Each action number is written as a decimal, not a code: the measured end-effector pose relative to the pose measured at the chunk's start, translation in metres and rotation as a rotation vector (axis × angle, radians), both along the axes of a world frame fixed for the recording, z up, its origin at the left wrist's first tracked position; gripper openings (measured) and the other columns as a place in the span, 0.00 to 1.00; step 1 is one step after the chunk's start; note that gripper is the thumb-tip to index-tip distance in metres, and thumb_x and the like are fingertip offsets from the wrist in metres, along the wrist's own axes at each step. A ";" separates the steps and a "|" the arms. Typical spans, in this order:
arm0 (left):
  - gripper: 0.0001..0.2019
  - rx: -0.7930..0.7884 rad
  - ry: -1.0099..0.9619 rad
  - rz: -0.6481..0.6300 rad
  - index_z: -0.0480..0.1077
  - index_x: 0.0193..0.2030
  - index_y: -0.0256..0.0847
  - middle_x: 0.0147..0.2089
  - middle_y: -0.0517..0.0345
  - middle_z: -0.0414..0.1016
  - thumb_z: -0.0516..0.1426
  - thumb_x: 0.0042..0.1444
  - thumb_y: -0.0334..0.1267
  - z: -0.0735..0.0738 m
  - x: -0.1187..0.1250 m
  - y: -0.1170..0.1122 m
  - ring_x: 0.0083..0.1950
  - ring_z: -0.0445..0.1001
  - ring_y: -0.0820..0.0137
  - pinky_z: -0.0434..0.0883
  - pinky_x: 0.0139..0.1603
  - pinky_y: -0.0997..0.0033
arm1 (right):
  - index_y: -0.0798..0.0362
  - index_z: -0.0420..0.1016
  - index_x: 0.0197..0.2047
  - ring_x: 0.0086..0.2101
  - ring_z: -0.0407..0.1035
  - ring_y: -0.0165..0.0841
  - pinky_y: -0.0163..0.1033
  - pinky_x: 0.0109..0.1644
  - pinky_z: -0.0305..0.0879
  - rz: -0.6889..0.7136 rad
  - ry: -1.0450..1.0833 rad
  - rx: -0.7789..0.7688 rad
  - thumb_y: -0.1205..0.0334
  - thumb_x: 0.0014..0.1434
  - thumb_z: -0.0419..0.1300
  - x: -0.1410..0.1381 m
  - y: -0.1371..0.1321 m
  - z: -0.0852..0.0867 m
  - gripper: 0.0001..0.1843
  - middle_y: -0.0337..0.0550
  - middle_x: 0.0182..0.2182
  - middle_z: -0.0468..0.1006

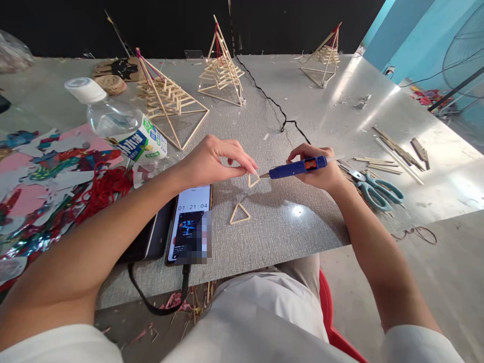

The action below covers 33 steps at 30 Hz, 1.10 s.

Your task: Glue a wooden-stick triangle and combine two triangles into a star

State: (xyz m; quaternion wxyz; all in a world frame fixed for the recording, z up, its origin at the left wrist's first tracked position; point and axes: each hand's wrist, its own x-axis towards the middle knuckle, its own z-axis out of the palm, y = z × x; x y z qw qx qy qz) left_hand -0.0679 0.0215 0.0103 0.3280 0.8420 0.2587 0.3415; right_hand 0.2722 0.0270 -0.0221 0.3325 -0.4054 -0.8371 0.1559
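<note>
The grey table [287, 222] fills most of the view, its near edge running just past the person's lap and its right edge dropping to bare floor; the widest free patch of tabletop lies in front of the hands and off to the right of centre, while the left side is crowded with coloured paper scraps [41, 171] and a tangle of red string [104, 189]. Three stick pyramids [221, 68] stand along the far half, well apart from the hands. A clear plastic bottle [115, 121] lies on its side left of centre, capped, and I cannot tell if it holds anything. A phone [191, 222] rests near the front edge, beside a dark device. Teal-handled scissors [372, 189] and loose sticks [397, 151] lie to the right. The left hand [217, 161] pinches a small stick triangle [253, 179] between closed fingertips, just above the table. The right hand [321, 169] is wrapped around a blue glue gun [297, 167], its nozzle touching that triangle. A second triangle [239, 214] lies flat nearer the edge.
</note>
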 end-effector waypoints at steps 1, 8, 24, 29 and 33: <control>0.08 0.005 0.003 0.000 0.92 0.43 0.57 0.47 0.61 0.94 0.72 0.69 0.36 -0.001 -0.001 0.000 0.48 0.88 0.67 0.77 0.42 0.68 | 0.45 0.84 0.42 0.26 0.68 0.31 0.40 0.38 0.70 0.004 -0.002 0.001 0.60 0.56 0.68 0.000 0.000 0.000 0.09 0.33 0.26 0.77; 0.08 0.046 -0.015 0.012 0.93 0.42 0.57 0.46 0.62 0.94 0.72 0.67 0.35 -0.005 -0.001 0.002 0.45 0.86 0.71 0.75 0.40 0.72 | 0.47 0.85 0.44 0.26 0.67 0.29 0.39 0.36 0.64 0.027 -0.041 0.024 0.59 0.57 0.67 0.002 0.001 -0.001 0.11 0.34 0.27 0.78; 0.06 0.016 0.026 0.087 0.93 0.41 0.51 0.43 0.54 0.94 0.71 0.67 0.40 -0.006 0.006 0.001 0.44 0.87 0.66 0.76 0.40 0.68 | 0.45 0.88 0.46 0.25 0.72 0.35 0.42 0.34 0.67 0.007 -0.122 0.182 0.56 0.62 0.68 0.005 0.001 -0.002 0.10 0.40 0.28 0.83; 0.07 0.033 -0.017 0.073 0.93 0.40 0.52 0.43 0.57 0.94 0.70 0.65 0.38 -0.003 0.005 0.001 0.43 0.85 0.68 0.74 0.39 0.68 | 0.46 0.89 0.45 0.25 0.73 0.35 0.43 0.34 0.67 0.007 -0.106 0.183 0.57 0.61 0.68 0.006 0.000 0.000 0.11 0.40 0.29 0.84; 0.06 0.017 -0.015 0.067 0.92 0.39 0.52 0.43 0.58 0.94 0.71 0.66 0.40 -0.001 0.005 0.000 0.42 0.84 0.69 0.73 0.39 0.68 | 0.46 0.88 0.46 0.26 0.71 0.34 0.41 0.35 0.66 -0.017 -0.120 0.150 0.55 0.63 0.68 0.006 0.001 0.000 0.10 0.38 0.28 0.82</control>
